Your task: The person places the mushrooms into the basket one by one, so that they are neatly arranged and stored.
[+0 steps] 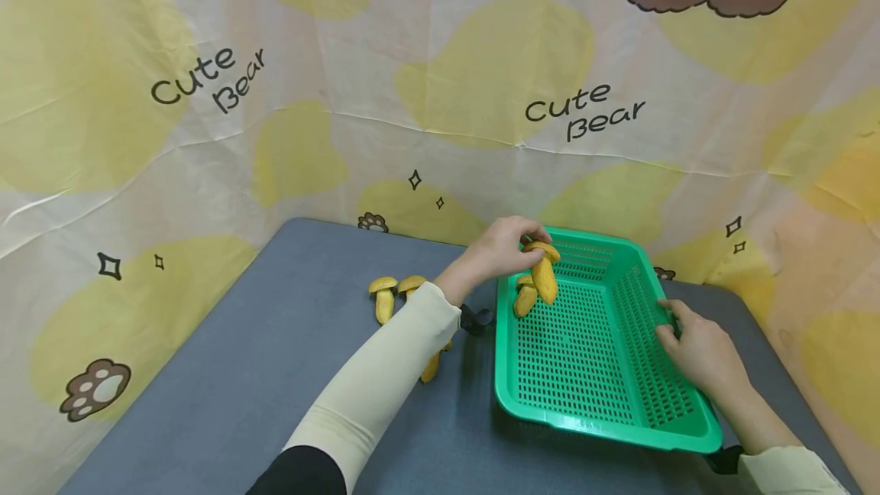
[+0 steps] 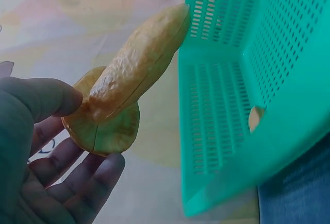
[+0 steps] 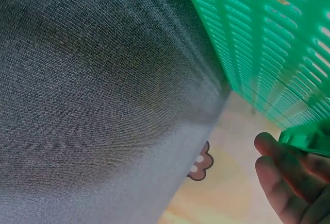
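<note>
Over the far left corner of the green plastic basket [image 1: 619, 438], my left hand [image 1: 500, 249] holds a yellow mushroom [image 1: 545, 281] by its cap, stem pointing down into the basket. The left wrist view shows the thumb on the underside of the cap and the fingers behind it, with the mushroom's stem [image 2: 142, 56] free. Another mushroom [image 1: 525, 300] lies in the basket against its left wall. My right hand [image 1: 708, 354] grips the basket's right rim, thumb on the inner side; in the right wrist view its fingers [image 3: 286, 170] show at the outside under the rim.
Left of the basket, more mushrooms [image 1: 384, 302] lie on the grey table [image 1: 227, 373], partly hidden behind my left forearm. A printed cloth [image 1: 440, 82] hangs behind the table and along its sides.
</note>
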The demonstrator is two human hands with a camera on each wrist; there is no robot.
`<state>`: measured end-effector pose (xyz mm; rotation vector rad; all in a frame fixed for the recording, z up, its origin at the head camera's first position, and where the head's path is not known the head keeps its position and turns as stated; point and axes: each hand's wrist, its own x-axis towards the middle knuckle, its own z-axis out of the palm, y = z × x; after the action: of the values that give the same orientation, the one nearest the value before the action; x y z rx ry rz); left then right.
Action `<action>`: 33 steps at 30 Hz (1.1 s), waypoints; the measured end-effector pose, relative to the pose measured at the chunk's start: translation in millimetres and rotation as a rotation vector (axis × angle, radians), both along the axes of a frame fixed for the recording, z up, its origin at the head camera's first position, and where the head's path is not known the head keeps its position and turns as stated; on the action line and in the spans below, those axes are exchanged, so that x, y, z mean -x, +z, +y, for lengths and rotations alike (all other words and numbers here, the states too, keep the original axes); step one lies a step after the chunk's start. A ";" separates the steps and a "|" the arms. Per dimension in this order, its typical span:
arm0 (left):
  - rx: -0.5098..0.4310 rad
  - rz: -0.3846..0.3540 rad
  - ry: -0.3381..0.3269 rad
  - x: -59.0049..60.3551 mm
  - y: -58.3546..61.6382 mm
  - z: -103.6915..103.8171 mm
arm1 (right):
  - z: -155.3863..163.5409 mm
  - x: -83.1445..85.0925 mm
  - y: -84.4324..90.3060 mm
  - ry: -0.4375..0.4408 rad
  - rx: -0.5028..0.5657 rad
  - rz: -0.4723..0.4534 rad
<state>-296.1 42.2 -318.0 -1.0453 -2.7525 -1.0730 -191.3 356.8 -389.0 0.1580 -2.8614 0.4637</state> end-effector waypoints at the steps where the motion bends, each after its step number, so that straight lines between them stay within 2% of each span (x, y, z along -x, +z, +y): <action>1: -0.007 -0.012 -0.001 0.7 -0.6 3.1 | -0.1 0.1 0.1 -0.001 0.001 0.000; 7: -0.045 -0.064 -0.029 7.9 -5.7 22.4 | 0.2 0.5 0.4 -0.002 0.003 -0.002; 10: -0.045 -0.068 -0.046 11.5 -7.9 30.9 | 0.6 0.5 0.0 -0.004 0.003 -0.003; 24: 0.047 -0.096 -0.055 23.2 -19.0 67.2 | 1.5 1.4 -0.3 0.001 0.005 0.008; 33: 0.094 -0.156 -0.033 31.8 -38.0 74.9 | 1.4 2.1 -1.3 -0.005 0.013 -0.017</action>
<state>-327.9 117.2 -356.0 -1.0643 -2.9450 -1.0829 -193.5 358.2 -390.4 0.1459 -2.8741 0.4846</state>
